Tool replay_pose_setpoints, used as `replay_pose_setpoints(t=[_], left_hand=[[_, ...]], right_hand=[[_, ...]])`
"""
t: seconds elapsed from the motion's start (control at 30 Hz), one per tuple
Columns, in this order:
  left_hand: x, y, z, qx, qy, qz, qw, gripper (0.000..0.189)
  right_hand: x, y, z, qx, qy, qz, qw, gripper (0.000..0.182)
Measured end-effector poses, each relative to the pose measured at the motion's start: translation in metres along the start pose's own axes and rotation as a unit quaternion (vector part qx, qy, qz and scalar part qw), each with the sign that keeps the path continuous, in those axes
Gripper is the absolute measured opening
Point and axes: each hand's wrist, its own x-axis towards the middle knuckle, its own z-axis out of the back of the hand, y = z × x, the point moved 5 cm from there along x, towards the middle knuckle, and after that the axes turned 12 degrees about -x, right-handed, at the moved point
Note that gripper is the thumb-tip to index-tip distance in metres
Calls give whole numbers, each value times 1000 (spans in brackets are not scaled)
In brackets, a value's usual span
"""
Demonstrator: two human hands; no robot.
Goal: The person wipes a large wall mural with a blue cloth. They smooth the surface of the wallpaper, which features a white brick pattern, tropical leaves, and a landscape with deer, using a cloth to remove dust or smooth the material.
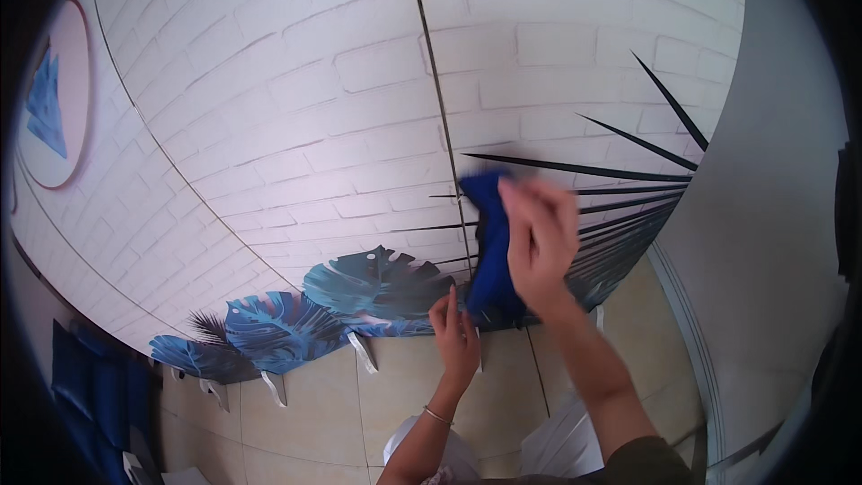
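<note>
A blue cloth point(495, 249) hangs from my right hand point(542, 236), whose fingers pinch its upper edge; the hand and cloth top are blurred. Behind it stands a tall folding screen or panel point(377, 81) printed with white brick, blue monstera leaves and dark palm spikes. The cloth lies over the seam between two panels. My left hand point(458, 337), with a bangle at the wrist, is raised near the panel's lower edge, just left of the cloth's lower end. Its fingers are partly spread; whether they touch the cloth or panel cannot be told.
White feet point(362, 352) support the panels on the beige tiled floor point(310, 417). A plain wall point(761, 215) with a skirting strip rises at the right. Blue cushioned seating point(101, 391) is at the lower left. A round printed motif point(57, 94) shows on the far left panel.
</note>
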Motion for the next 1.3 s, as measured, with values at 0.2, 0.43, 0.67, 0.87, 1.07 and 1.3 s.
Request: replay_pose_setpoints(t=[0.2,0.43,0.67,0.87,1.07,1.3], left_hand=[[-4,3,-3,-37,-10,-24,999,44],[-9,16,-6,-37,-4,-11,999,38],[-15,24,-19,-16,13,-28,999,42],[-22,31,-28,-79,40,27,996,42],[-20,40,-34,10,52,-35,998,42],[-28,51,-35,-4,72,-30,997,40]], right_hand=[[66,16,-55,-182,-13,180,967,47],[-134,-48,-52,-278,166,258,910,45],[-201,-77,-26,-264,279,287,877,48],[-86,-104,22,-355,113,95,923,55],[-114,-102,-15,-287,35,7,957,43],[-127,-118,6,-409,108,247,872,40]])
